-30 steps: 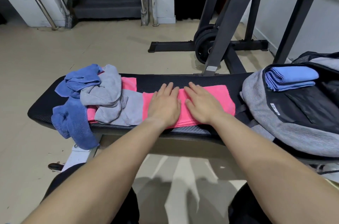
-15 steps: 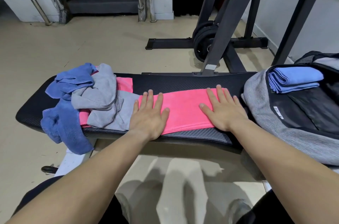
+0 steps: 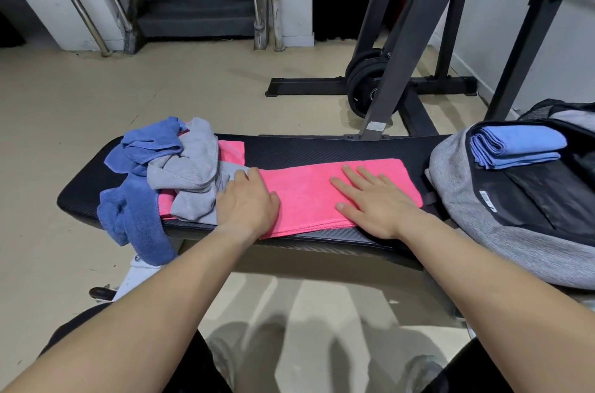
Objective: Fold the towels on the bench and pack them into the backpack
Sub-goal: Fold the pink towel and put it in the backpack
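1. The pink towel point(image 3: 309, 196) lies as a long flat strip along the bench point(image 3: 322, 149). It sits between the loose pile and the backpack point(image 3: 457, 215), with its right end just beside the bag.
2. The hands have swept apart. A second ago they pressed side by side on the strip's middle; now they sit near its two ends, so the smoothing pass looks finished.
3. The right hand point(image 3: 376, 202) rests flat on the right part, fingers straight and spread, holding nothing.
4. The left hand point(image 3: 248, 202) has reached the left end, against the grey towel point(image 3: 190, 173). Its fingers bend down over the edge with the tips hidden, so I cannot tell whether it pinches the end or only presses.
5. My judgement: the next step is a crosswise fold, left end over to the right, then into the bag.
6. A light-blue towel point(image 3: 518, 145) already sits folded in the open backpack.
7. Three towels are not yet folded at the bench's left: the grey towel, a blue towel point(image 3: 141, 215) hanging over the front edge, and a second pink towel point(image 3: 231, 151) beneath them.
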